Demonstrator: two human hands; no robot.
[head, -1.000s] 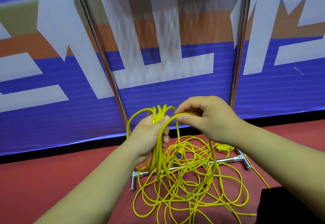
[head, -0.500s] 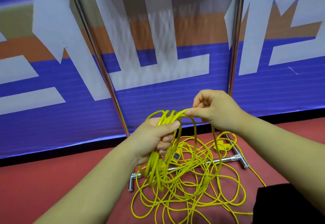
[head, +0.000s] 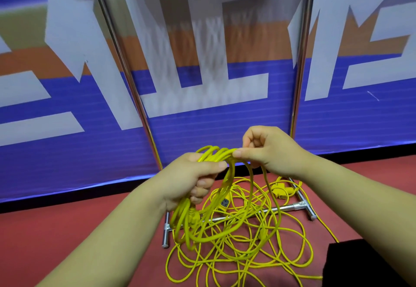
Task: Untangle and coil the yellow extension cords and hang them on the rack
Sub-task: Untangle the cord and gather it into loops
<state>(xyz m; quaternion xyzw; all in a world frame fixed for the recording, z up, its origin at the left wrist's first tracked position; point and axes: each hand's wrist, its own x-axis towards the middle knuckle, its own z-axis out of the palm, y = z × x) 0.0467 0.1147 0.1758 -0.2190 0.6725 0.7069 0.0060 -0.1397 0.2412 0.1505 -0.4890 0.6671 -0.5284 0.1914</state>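
Note:
My left hand [head: 191, 179] grips a bundle of yellow cord loops [head: 198, 221] that hang down from my fist. Just to its right, my right hand [head: 267, 149] pinches a strand of the same cord at the top of the bundle, next to my left thumb. On the red floor below lies a tangled pile of yellow cord [head: 243, 250] with a yellow socket end [head: 224, 203] and a yellow plug [head: 280, 191]. The metal rack [head: 299, 57] stands behind, its two chrome uprights rising from a base bar [head: 290, 208] that the cords lie over.
A blue, white and orange banner wall [head: 202, 118] runs directly behind the rack. A black object [head: 351, 264] sits at the lower right corner. Red floor [head: 56, 230] spreads to the left of the pile.
My right hand has brought another loop across to the top of the bundle in my left hand. The view has shifted slightly and the hanging loops swing lower.

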